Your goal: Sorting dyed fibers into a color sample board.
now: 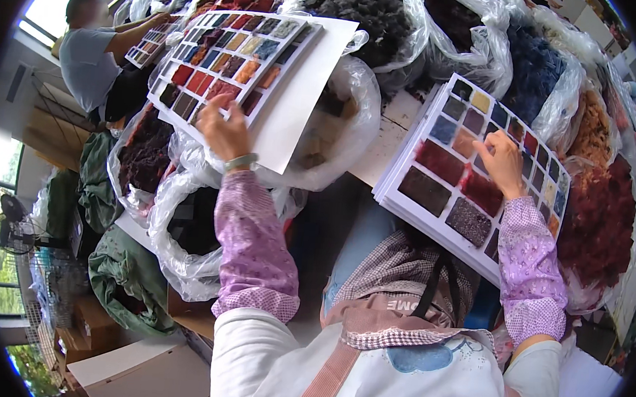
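My left hand (224, 133) is over the lower edge of a white sample board (257, 95) with rows of coloured fibre swatches. Its fingers are slightly bent and apart, close to a red swatch (224, 91). My right hand (503, 164) is over a second swatch board (437, 188), which lies on a stack of similar boards tilted in front of me. The right fingertips are pinched together beside an orange-pink swatch (463, 143), above dark red swatches (482, 189). Whatever they pinch is hidden or too small to name.
Plastic bags of loose fibre crowd the table: black (364, 17), blue (534, 66), dark red (600, 225) and beige (326, 129). A white sheet (306, 102) lies under the left board. Green sacks (132, 278) and a box (136, 374) stand lower left. Another person (91, 61) works at far left.
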The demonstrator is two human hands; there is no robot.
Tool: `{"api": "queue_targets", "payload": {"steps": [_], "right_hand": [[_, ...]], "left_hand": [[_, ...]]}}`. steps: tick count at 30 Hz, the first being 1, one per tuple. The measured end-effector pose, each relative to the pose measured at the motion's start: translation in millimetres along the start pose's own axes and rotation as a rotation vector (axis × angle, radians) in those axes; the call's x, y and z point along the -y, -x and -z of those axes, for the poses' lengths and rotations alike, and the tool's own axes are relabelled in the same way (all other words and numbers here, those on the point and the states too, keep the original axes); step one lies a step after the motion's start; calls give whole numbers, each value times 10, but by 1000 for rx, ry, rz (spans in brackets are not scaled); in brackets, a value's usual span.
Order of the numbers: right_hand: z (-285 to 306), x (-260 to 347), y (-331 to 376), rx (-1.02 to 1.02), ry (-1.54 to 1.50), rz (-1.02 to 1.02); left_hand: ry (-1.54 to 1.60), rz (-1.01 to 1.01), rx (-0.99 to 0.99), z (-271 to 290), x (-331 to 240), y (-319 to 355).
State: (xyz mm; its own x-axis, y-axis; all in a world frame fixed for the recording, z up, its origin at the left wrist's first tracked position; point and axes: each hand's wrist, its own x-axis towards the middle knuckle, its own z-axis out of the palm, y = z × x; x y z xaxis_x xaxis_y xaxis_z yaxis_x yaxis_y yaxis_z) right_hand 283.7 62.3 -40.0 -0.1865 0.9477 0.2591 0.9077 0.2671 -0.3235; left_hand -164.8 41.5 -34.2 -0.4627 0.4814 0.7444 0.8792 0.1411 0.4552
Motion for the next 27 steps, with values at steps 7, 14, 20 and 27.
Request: {"api": "queue_targets", "payload": {"steps": [7,14,20,27], "right_hand": [[-85,463,-158,-123,-134,191],[-260,1326,-233,168,-527,211],[-638,2094,-456,744,-1444,-276],[-1256,2243,-511,173,-1590,-231]], "left_hand": [[56,685,372,-103,1620,-121],[905,1108,184,300,1420,-529],[1485,1065,367,321,171,87],[1816,1058,590,561,-322,1140]]}}
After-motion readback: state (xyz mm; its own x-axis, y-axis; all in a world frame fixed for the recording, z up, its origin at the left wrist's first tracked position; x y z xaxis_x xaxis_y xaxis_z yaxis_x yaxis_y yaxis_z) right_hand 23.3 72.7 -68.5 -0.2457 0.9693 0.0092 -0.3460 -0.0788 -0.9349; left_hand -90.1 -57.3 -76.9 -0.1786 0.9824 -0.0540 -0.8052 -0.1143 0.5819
